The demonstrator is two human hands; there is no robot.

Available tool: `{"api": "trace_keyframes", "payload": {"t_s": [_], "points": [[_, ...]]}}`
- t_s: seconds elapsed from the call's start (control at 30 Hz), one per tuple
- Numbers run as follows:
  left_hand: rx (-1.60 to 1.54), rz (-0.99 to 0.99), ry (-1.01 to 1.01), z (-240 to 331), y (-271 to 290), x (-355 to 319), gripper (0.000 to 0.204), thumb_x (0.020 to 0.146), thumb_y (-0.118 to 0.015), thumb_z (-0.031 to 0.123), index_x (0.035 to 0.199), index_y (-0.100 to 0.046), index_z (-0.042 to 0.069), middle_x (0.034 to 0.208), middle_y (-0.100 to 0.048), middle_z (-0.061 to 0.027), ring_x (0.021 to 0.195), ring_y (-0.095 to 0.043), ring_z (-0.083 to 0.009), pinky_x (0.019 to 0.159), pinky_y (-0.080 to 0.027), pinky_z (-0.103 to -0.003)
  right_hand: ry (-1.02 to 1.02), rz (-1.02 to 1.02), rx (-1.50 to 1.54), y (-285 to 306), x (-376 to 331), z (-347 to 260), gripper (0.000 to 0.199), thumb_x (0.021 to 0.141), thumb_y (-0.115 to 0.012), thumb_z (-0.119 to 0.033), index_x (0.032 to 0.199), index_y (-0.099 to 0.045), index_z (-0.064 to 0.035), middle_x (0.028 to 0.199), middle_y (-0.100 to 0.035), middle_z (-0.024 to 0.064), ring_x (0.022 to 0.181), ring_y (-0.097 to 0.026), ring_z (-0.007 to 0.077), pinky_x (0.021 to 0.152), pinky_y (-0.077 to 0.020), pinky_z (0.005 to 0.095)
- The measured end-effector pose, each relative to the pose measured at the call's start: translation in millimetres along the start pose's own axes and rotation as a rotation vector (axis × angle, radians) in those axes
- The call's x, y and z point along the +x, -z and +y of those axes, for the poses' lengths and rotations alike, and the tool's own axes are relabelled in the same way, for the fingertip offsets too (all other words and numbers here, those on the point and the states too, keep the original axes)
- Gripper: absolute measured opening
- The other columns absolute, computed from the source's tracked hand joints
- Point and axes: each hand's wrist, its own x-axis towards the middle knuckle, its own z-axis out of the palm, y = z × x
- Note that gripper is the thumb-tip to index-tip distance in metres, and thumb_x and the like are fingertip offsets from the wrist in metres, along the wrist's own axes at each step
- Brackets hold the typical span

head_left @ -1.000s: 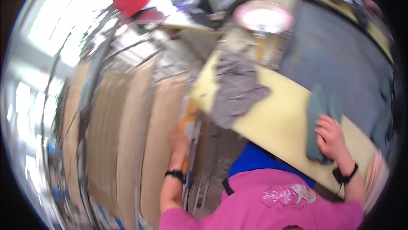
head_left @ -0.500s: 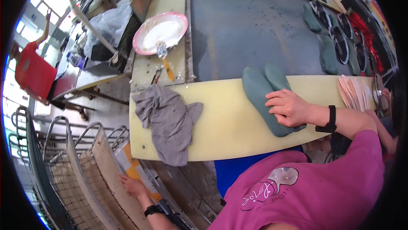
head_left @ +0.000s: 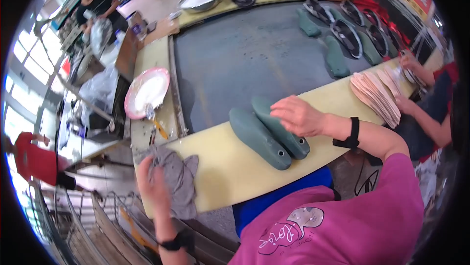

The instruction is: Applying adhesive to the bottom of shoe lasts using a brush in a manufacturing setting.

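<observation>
Two green shoe lasts (head_left: 259,140) lie side by side, slanting across the pale yellow bench edge (head_left: 215,179). Above the farther last is my right hand (head_left: 299,115), its fingers loosely bent and apart, with nothing seen in them. Whether it touches the last is hard to tell. At the left, my left hand (head_left: 154,186) is raised in front of a crumpled grey cloth (head_left: 178,174). It is blurred by motion, but its fingers look stretched out and hold nothing visible.
A pink-rimmed basin (head_left: 128,101) of white paste holds a yellow-handled brush (head_left: 159,128). More lasts (head_left: 337,58) and dark shoe uppers (head_left: 346,37) stand far right. A co-worker's hands (head_left: 405,103) are by stacked insoles (head_left: 376,96). A wire rack (head_left: 78,226) stands lower left.
My left hand has risen from beside the rack to the grey cloth. My right hand has shifted along the lasts, its fingers lifted and less pressed down. The view has turned.
</observation>
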Motion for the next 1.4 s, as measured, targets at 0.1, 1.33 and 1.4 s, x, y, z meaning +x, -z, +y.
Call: {"api": "trace_keyframes", "payload": {"t_s": [0.1,1.33,1.4], "points": [[-0.086,-0.203,-0.247,50.8,-119.8,-12.1,0.034,0.078,-0.064,0.008,0.111,-0.058,0.004,0.109,-0.060,-0.0116,0.099,-0.057,-0.0273,0.086,-0.044,-0.037,0.043,0.049,-0.028,14.3,22.7,14.2,0.034,0.071,-0.060,-0.001,0.105,-0.055,-0.0018,0.098,-0.058,0.0131,0.090,-0.056,0.0310,0.077,-0.0458,0.0394],[-0.148,-0.740,0.470,17.9,-172.3,-0.8,0.052,0.059,-0.074,0.018,0.099,-0.047,-0.001,0.086,-0.060,-0.0205,0.080,-0.061,-0.0353,0.072,-0.050,-0.043,-0.469,-0.159,0.290,1.4,195.2,10.6,0.009,0.087,-0.058,-0.010,0.092,-0.061,-0.0034,0.073,-0.060,0.0099,0.065,-0.060,0.0200,0.057,-0.0458,0.0298],[-0.396,-0.835,0.580,2.8,-170.8,11.7,0.058,0.061,-0.071,0.016,0.110,-0.047,-0.004,0.092,-0.062,-0.0197,0.080,-0.064,-0.0301,0.072,-0.052,-0.039,-0.596,-0.095,0.347,33.7,152.0,11.5,0.010,0.087,-0.058,-0.011,0.091,-0.062,-0.0032,0.073,-0.060,0.0082,0.064,-0.059,0.0166,0.057,-0.0457,0.0286]]}}
